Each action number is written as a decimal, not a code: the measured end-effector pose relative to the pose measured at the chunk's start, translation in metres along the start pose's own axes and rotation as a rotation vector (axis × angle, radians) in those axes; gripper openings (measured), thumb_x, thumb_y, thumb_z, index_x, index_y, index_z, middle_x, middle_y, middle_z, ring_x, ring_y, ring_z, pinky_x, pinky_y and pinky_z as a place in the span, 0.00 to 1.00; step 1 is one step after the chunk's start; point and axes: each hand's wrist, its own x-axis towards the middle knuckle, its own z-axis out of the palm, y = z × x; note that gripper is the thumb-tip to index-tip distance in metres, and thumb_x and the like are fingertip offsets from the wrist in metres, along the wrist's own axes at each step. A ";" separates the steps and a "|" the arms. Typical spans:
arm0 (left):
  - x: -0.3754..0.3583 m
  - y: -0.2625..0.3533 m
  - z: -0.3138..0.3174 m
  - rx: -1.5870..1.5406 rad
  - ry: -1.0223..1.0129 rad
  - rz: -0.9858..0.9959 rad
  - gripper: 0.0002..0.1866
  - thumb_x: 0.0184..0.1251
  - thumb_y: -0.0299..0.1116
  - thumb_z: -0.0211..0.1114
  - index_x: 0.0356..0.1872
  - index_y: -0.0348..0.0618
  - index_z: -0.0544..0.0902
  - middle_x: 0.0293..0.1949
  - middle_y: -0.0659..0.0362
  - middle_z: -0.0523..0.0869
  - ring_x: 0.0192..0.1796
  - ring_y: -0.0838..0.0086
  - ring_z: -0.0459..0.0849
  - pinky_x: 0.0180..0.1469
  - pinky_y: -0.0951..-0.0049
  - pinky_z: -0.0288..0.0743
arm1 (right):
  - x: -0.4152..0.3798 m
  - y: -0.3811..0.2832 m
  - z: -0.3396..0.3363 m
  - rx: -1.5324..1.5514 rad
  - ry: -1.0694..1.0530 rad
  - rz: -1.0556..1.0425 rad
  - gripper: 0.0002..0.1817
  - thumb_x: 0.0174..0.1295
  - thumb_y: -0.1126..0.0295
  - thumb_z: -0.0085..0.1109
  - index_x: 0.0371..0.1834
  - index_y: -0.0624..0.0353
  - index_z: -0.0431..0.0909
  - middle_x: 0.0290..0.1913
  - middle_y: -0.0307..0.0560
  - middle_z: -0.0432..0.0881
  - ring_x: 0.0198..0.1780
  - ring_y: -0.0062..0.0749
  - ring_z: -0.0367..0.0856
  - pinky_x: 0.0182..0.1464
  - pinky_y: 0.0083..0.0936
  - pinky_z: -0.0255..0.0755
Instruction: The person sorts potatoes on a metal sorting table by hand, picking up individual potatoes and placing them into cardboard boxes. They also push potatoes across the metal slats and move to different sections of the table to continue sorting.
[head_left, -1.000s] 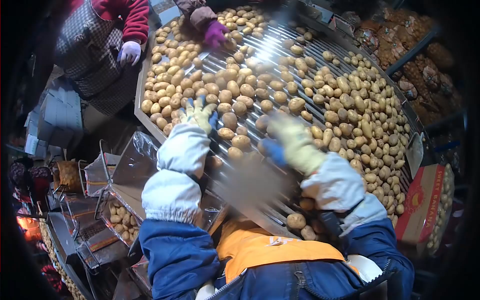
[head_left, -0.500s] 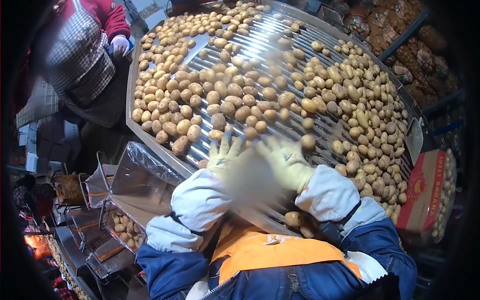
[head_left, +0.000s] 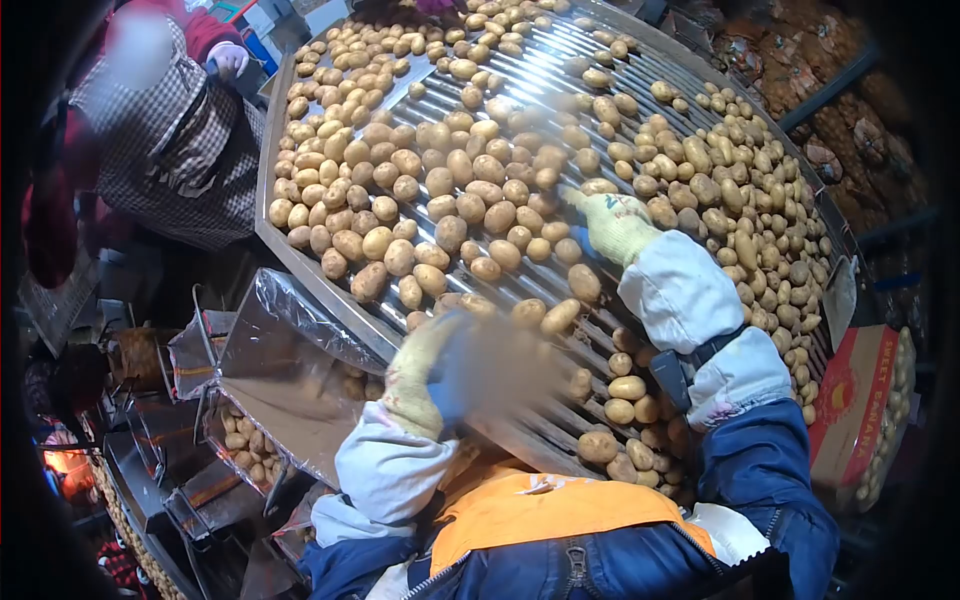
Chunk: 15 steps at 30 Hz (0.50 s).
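Loose potatoes [head_left: 472, 207] spread over a sorting table of metal rollers [head_left: 512, 95]. My left hand [head_left: 415, 375], in a pale yellow glove with a blue palm, is at the table's near edge beside several potatoes. A blurred smear covers its fingers, so whether it holds anything is hidden. My right hand [head_left: 615, 225], gloved alike, reaches over the rollers to the right of the middle. Its visible fingers stretch leftward, close to a potato [head_left: 599, 187], and its palm faces the potatoes on the left. No potato shows clearly in its grasp.
A plastic-lined chute [head_left: 290, 385] leads off the near left edge above a bin of potatoes [head_left: 250, 445]. On the right stands a red carton bag [head_left: 853, 400]. A co-worker in a checked apron [head_left: 165, 130] stands at the far left. The table has a raised metal rim [head_left: 320, 300].
My hands have moved apart: the right forward and outward, the left back toward the near edge. More potatoes lie near me between my arms. The view has shifted slightly.
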 end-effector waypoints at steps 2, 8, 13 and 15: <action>-0.001 0.022 0.008 -0.124 -0.114 -0.034 0.12 0.78 0.29 0.66 0.58 0.39 0.86 0.51 0.55 0.89 0.47 0.77 0.86 0.48 0.77 0.81 | 0.017 -0.008 -0.006 -0.032 -0.021 -0.009 0.22 0.69 0.67 0.58 0.67 0.45 0.79 0.59 0.57 0.84 0.63 0.52 0.83 0.62 0.45 0.77; -0.016 -0.005 0.032 -0.258 -0.243 -0.071 0.16 0.82 0.36 0.61 0.62 0.39 0.83 0.52 0.56 0.88 0.49 0.76 0.86 0.54 0.74 0.80 | 0.018 0.009 0.009 0.104 0.105 -0.020 0.16 0.68 0.63 0.64 0.57 0.50 0.87 0.56 0.54 0.87 0.58 0.46 0.86 0.60 0.39 0.79; -0.002 0.006 0.041 -1.146 -0.227 -0.947 0.26 0.85 0.48 0.56 0.75 0.48 0.73 0.62 0.53 0.84 0.55 0.65 0.87 0.60 0.66 0.81 | -0.065 -0.008 -0.004 0.658 0.034 0.197 0.19 0.64 0.56 0.72 0.57 0.48 0.88 0.38 0.49 0.89 0.39 0.36 0.87 0.47 0.32 0.81; -0.015 -0.032 0.067 -1.023 -0.441 -0.362 0.30 0.84 0.54 0.55 0.78 0.52 0.68 0.64 0.51 0.84 0.58 0.60 0.87 0.59 0.58 0.83 | -0.107 -0.022 -0.001 0.571 0.122 -0.199 0.22 0.65 0.55 0.71 0.61 0.49 0.86 0.41 0.47 0.90 0.40 0.31 0.87 0.48 0.30 0.81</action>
